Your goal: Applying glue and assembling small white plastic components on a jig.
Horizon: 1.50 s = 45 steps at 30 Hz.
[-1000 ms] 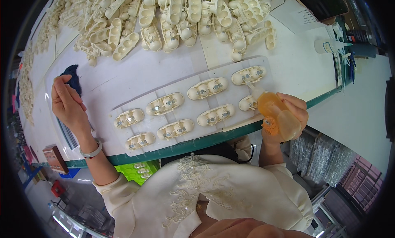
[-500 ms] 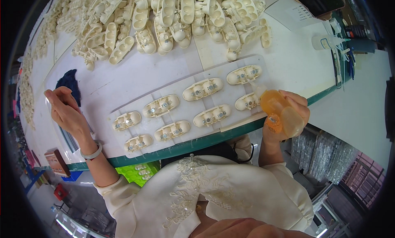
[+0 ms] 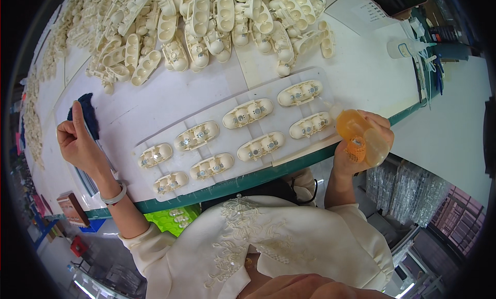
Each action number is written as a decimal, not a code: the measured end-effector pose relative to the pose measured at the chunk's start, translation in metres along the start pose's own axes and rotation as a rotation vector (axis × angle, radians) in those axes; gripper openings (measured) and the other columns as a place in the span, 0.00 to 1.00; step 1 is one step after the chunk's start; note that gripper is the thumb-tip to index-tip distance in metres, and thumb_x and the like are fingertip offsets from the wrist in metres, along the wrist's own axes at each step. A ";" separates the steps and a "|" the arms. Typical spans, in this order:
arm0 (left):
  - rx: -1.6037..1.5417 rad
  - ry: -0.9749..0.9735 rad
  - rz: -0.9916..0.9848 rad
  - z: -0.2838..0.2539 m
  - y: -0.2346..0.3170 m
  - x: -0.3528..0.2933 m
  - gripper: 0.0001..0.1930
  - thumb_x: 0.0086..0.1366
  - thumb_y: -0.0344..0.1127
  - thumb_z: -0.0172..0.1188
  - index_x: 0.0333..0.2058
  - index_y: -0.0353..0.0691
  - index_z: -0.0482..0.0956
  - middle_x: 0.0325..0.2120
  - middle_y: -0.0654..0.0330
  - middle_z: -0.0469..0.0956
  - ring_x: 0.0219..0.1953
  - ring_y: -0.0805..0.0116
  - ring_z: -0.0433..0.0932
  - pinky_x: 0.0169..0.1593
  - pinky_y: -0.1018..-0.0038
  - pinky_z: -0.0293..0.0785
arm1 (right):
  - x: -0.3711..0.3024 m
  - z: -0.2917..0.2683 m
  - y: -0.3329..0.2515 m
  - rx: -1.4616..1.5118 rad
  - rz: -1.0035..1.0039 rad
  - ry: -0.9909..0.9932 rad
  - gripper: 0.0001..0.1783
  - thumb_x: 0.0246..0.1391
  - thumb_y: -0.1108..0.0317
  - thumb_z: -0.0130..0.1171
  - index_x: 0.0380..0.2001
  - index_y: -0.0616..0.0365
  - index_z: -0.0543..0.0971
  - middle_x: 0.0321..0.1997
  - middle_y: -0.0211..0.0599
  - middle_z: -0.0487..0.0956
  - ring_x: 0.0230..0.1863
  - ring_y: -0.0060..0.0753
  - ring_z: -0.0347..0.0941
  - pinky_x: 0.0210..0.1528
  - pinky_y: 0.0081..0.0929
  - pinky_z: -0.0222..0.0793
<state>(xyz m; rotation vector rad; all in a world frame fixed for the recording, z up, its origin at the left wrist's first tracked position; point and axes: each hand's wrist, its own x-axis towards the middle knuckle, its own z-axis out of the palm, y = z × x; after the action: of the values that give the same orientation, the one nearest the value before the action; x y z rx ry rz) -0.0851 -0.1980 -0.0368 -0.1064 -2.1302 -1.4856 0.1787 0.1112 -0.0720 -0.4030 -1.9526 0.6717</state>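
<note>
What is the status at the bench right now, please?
Right hand grips orange bottle, nozzle at the tray of eight cream housings. Left hand by dark blue cloth. Nothing blocking.

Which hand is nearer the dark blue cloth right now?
Left. The left hand touches the dark blue cloth at the table's left end; the right hand holds an orange bottle at the far right edge.

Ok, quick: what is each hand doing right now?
Left hand: closed on a thin stick, beside the dark blue cloth.
Right hand: closed around an orange squeeze bottle.
</note>
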 end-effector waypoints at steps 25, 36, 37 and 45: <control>0.023 -0.037 0.002 -0.005 -0.003 0.000 0.27 0.57 0.26 0.63 0.13 0.48 0.50 0.14 0.75 0.50 0.19 0.84 0.46 0.23 0.85 0.46 | -0.002 0.000 0.003 0.092 -0.122 0.079 0.17 0.51 0.65 0.59 0.36 0.69 0.68 0.37 0.48 0.72 0.32 0.35 0.72 0.34 0.22 0.71; 0.015 -0.024 0.034 -0.006 -0.003 0.013 0.27 0.65 0.41 0.55 0.10 0.50 0.53 0.08 0.75 0.53 0.11 0.85 0.48 0.15 0.82 0.42 | -0.049 0.042 -0.095 0.702 -0.201 -0.489 0.38 0.47 0.43 0.60 0.47 0.64 0.60 0.40 0.49 0.68 0.34 0.39 0.71 0.33 0.22 0.73; -0.072 -0.049 0.040 -0.012 -0.002 0.013 0.26 0.65 0.44 0.53 0.10 0.50 0.53 0.08 0.75 0.53 0.11 0.85 0.48 0.15 0.82 0.42 | -0.047 0.056 -0.100 0.752 -0.291 -0.544 0.38 0.44 0.47 0.64 0.47 0.63 0.60 0.41 0.50 0.69 0.35 0.39 0.71 0.33 0.22 0.73; -0.482 -0.128 0.025 -0.022 0.004 0.018 0.29 0.69 0.56 0.36 0.11 0.50 0.52 0.08 0.75 0.50 0.11 0.84 0.45 0.14 0.81 0.40 | -0.051 0.066 -0.100 0.715 -0.223 -0.714 0.25 0.46 0.67 0.65 0.43 0.64 0.66 0.44 0.55 0.71 0.43 0.42 0.73 0.43 0.29 0.75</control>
<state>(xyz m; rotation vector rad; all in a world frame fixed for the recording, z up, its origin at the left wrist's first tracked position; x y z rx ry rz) -0.0907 -0.2200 -0.0194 -0.4091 -1.8107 -1.9946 0.1440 -0.0141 -0.0705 0.5615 -2.1666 1.4222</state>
